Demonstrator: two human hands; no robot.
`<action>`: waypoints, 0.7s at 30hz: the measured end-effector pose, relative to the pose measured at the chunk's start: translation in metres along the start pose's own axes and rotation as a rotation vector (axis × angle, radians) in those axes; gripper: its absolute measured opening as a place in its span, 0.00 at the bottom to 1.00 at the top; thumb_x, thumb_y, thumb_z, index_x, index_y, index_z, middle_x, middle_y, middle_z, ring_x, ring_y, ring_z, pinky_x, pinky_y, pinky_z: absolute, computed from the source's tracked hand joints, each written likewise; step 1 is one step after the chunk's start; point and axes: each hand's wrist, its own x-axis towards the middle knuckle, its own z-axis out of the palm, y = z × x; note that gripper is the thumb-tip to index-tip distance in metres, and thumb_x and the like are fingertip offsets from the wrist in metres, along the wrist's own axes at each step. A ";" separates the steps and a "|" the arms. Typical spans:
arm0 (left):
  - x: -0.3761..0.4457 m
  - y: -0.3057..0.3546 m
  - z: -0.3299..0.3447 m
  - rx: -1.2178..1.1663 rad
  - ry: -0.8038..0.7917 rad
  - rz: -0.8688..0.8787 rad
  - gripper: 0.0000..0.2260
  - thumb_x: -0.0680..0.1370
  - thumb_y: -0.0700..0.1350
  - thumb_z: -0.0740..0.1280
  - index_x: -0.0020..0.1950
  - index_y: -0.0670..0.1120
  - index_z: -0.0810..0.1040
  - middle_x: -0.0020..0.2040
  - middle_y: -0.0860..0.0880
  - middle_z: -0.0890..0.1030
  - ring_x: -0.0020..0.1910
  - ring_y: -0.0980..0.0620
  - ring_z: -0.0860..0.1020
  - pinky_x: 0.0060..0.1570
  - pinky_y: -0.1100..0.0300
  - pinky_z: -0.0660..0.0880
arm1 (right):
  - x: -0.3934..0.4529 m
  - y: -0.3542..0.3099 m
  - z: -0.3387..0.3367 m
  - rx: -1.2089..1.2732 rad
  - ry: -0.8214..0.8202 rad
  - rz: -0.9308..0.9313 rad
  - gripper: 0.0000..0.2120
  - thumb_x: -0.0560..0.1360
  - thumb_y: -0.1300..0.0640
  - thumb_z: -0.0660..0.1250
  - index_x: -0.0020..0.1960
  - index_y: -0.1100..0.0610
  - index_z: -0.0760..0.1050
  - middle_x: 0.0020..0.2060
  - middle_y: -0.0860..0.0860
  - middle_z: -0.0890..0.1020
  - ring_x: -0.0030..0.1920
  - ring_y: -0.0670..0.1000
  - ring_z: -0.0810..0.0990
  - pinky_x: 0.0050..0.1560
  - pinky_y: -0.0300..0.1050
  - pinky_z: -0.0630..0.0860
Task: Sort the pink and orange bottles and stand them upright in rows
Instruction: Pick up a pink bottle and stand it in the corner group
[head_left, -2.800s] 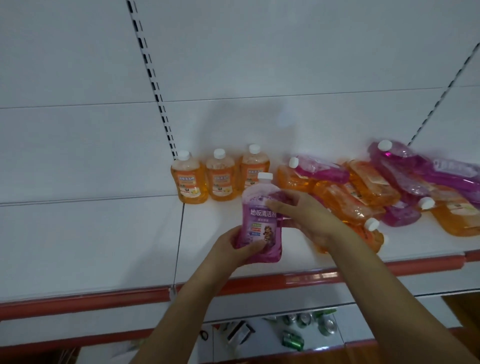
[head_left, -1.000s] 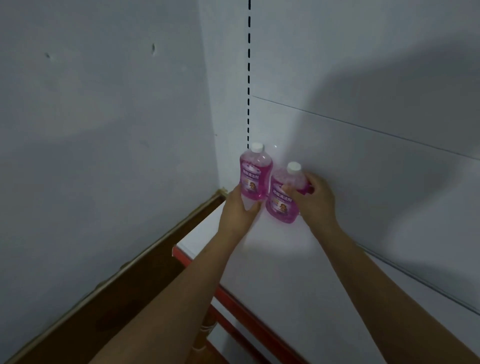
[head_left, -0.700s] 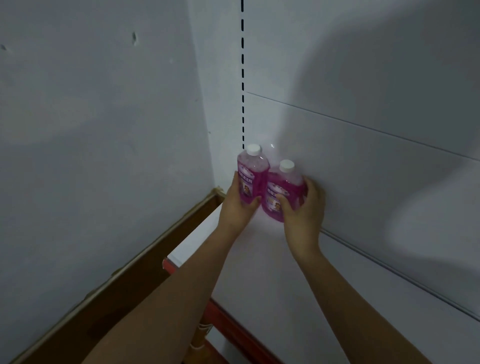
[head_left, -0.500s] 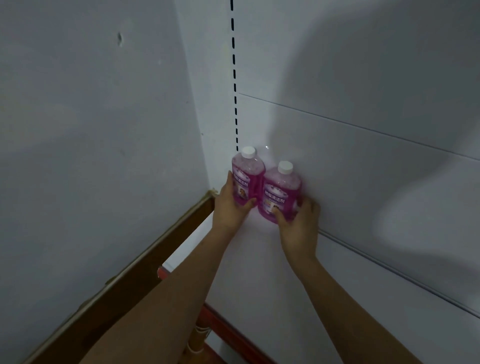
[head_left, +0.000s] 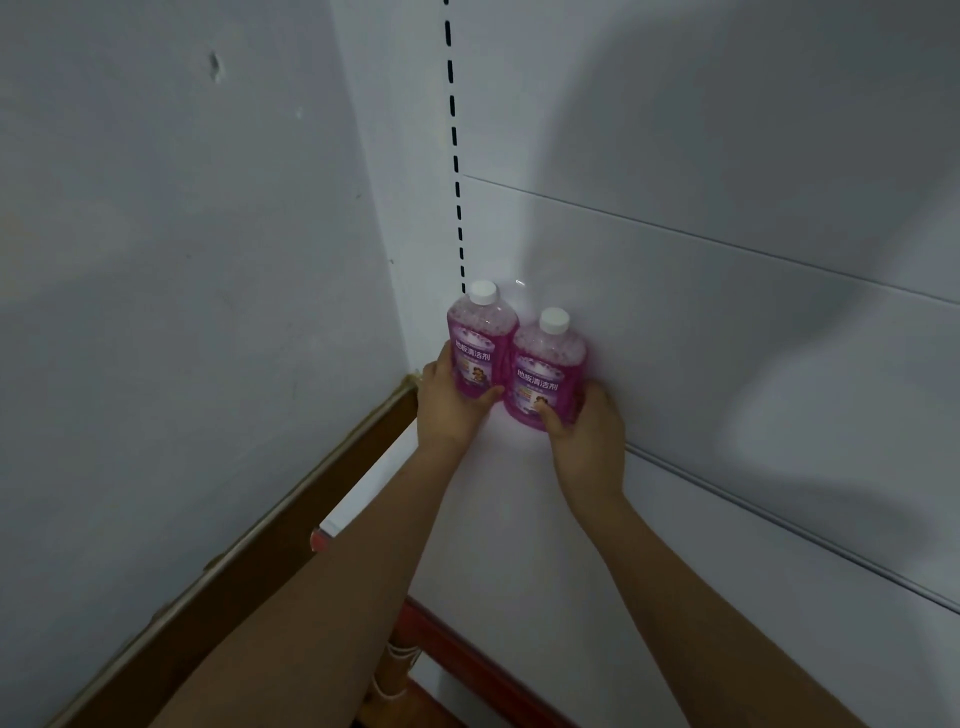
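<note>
Both pink bottles have settled upright, touching, in the shelf's (head_left: 519, 519) far left corner. Left hand (head_left: 447, 405) grasps the left bottle (head_left: 480, 345); right hand (head_left: 587, 436) grasps the right bottle (head_left: 545, 376). Placing step; next, probably let go gently and fetch more.

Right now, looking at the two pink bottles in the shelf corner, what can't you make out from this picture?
- Head view: the bases of the left pink bottle and right pink bottle are covered by the left hand and right hand, so whether they sit flat on the shelf is unclear.
- The labels' small print is too small to read.
- Any orange bottles lie outside the frame.
- The shelf's right end is cut off by the edge.
</note>
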 end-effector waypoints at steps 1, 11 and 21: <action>-0.003 0.001 0.001 0.008 -0.001 -0.042 0.41 0.69 0.55 0.78 0.76 0.47 0.64 0.67 0.42 0.72 0.66 0.40 0.74 0.65 0.43 0.74 | -0.002 -0.001 -0.001 0.008 0.004 0.003 0.19 0.73 0.53 0.74 0.57 0.63 0.75 0.51 0.59 0.80 0.53 0.60 0.78 0.48 0.48 0.71; -0.092 0.043 -0.013 0.125 0.121 0.204 0.22 0.80 0.53 0.65 0.72 0.47 0.69 0.66 0.45 0.74 0.65 0.48 0.72 0.63 0.55 0.72 | -0.032 -0.042 -0.065 0.092 0.148 -0.139 0.23 0.82 0.46 0.58 0.72 0.56 0.68 0.68 0.52 0.74 0.69 0.52 0.72 0.68 0.46 0.69; -0.230 0.082 0.010 0.135 -0.214 0.504 0.31 0.80 0.59 0.62 0.79 0.48 0.59 0.76 0.48 0.66 0.75 0.51 0.65 0.72 0.55 0.66 | -0.091 -0.074 -0.187 -0.087 0.042 -0.305 0.32 0.82 0.40 0.52 0.80 0.55 0.54 0.79 0.51 0.61 0.78 0.50 0.58 0.78 0.48 0.56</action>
